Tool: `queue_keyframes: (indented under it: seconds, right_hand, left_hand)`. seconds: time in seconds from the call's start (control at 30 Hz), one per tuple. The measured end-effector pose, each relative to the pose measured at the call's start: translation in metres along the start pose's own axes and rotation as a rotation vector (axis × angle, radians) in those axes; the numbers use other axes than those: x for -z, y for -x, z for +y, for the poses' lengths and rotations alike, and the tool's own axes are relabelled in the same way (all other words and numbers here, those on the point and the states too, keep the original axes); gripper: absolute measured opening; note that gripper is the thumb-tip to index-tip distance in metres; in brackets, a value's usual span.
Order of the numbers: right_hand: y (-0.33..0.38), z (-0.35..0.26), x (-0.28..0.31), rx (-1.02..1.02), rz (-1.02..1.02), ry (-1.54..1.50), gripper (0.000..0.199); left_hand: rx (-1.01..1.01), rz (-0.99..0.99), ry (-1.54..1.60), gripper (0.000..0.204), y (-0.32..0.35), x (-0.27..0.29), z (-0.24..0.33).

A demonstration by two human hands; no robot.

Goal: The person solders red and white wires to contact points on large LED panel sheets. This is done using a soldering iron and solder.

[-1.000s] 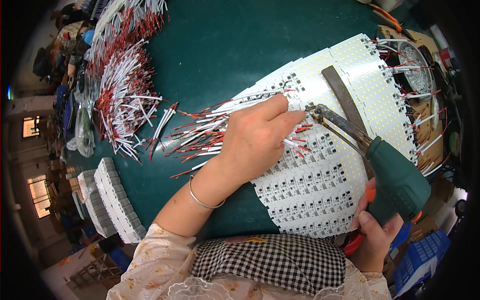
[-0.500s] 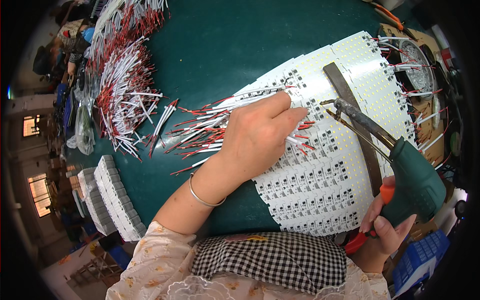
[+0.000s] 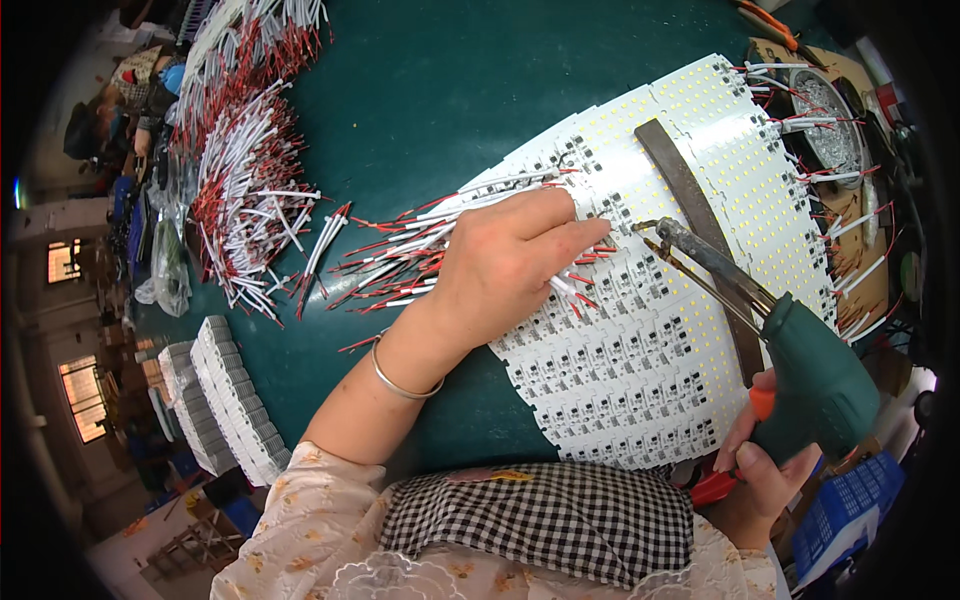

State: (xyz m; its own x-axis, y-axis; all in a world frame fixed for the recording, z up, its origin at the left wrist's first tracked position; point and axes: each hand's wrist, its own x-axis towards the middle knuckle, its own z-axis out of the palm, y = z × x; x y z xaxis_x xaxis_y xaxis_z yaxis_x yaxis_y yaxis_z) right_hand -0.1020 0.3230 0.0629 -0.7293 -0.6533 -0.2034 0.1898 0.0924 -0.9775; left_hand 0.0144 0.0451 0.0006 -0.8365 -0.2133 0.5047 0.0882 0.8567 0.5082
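Observation:
My left hand (image 3: 505,260) is closed around a bundle of thin red-and-white wires (image 3: 405,250), and its index finger and thumb reach toward the component rows. Beneath lie white LED circuit boards (image 3: 610,390), set side by side like a fan, with yellow LEDs and small black parts. In my right hand (image 3: 768,478) is a green soldering gun (image 3: 820,380) with an orange trigger. Its tip points left at the boards, just right of my left fingertips; whether it touches cannot be told. A dark flat bar (image 3: 700,215) lies across the boards, partly behind the gun.
Large heaps of red-and-white wires (image 3: 250,190) lie at the left. Stacked pale strips (image 3: 235,400) stand nearer. Finished-looking wire ends stick out past the boards' right edge, by a clear dish (image 3: 825,125). Orange-handled pliers (image 3: 770,22) lie far right; a blue crate (image 3: 850,510) is lower right.
My left hand and the wires have shifted slightly left. The soldering gun has moved a little left and down, its tip staying close to my left fingertips.

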Motion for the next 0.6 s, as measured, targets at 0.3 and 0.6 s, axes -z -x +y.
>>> queue_keyframes:
  seconds: [0.3, 0.6]
  right_hand:
    - [0.001, -0.006, -0.009, -0.134, 0.010, 0.023, 0.062]
    - [0.004, -0.004, -0.010, -0.173, -0.017, 0.051, 0.059]
  left_hand:
    - [-0.059, 0.022, -0.074, 0.040, -0.003, 0.002, 0.008]
    - [-0.071, -0.044, -0.120, 0.036, -0.005, 0.006, 0.014]
